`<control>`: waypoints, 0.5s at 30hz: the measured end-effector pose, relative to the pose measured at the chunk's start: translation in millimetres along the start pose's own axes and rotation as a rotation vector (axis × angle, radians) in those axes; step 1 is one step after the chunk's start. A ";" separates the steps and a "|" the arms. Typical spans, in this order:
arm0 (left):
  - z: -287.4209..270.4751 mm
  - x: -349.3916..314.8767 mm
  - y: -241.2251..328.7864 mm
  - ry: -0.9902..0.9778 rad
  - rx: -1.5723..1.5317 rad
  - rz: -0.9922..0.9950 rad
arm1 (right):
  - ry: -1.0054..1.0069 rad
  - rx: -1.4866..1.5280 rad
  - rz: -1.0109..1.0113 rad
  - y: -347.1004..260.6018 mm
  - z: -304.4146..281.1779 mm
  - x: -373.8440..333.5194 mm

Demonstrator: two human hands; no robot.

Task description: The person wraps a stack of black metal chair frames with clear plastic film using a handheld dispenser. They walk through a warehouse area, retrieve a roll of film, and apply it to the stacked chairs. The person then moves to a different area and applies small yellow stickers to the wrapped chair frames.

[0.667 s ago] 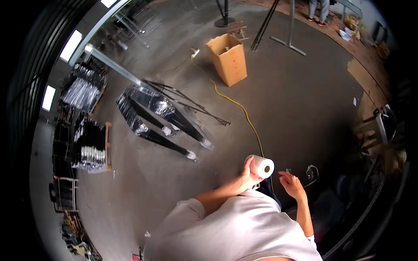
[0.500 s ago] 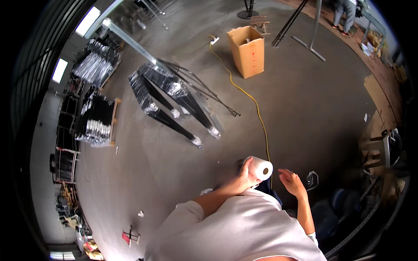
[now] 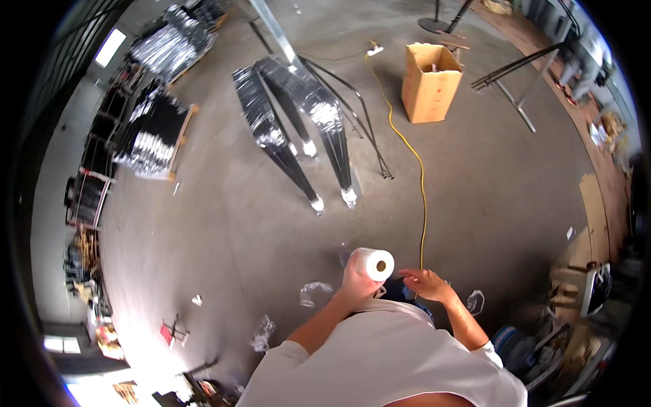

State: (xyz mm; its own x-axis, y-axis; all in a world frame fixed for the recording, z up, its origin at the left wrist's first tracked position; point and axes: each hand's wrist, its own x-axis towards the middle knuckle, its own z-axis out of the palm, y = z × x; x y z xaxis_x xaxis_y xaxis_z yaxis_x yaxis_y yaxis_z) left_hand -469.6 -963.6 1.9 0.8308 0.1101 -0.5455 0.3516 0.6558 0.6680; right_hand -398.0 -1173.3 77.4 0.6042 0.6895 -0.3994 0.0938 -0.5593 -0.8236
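Observation:
A white roll of clear wrapping film [image 3: 367, 262] with a brown cardboard core is held in front of my body. My left hand [image 3: 355, 282] is closed around its left side, and the core end faces right. A short gap separates the roll from my right hand [image 3: 428, 285], whose fingers stretch out toward it with nothing visible in them. Farther off, hanging from a metal bar, are black frame legs [image 3: 330, 139] wrapped in shiny clear film, their white-wrapped ends pointing toward me.
A tall open cardboard box [image 3: 430, 88] stands beyond, right of the wrapped legs. A yellow cable [image 3: 422, 178] runs along the floor toward me. Film scraps [image 3: 263, 332] lie around my feet. Wrapped stacks [image 3: 150, 136] sit on pallets at left; another person [image 3: 582, 62] stands far right.
The view has turned, so the wrapped legs and box appear farther right. My left hand still grips the roll, and my right hand has come closer to it.

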 end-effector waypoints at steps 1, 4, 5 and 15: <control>-16.7 6.7 5.2 -0.066 -0.215 -0.093 | -0.004 -0.009 0.020 -6.5 3.9 12.5; -21.1 15.7 61.9 -0.165 -0.631 -0.419 | -0.084 -0.041 0.117 -36.3 0.1 45.6; -34.0 28.4 64.6 -0.159 -0.654 -0.408 | 0.022 -0.040 0.073 -43.4 6.7 53.6; 110.8 82.2 67.7 -0.229 -0.340 -0.857 | 0.854 0.456 0.128 -32.3 35.8 -14.4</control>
State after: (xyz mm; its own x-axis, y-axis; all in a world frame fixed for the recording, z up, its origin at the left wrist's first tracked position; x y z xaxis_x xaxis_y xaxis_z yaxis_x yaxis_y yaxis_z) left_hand -329.7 -992.9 58.3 0.4251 -0.6353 -0.6447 0.7665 0.6315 -0.1169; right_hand -438.1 -1148.7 95.3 0.9755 -0.0303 -0.2180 -0.2185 -0.2511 -0.9430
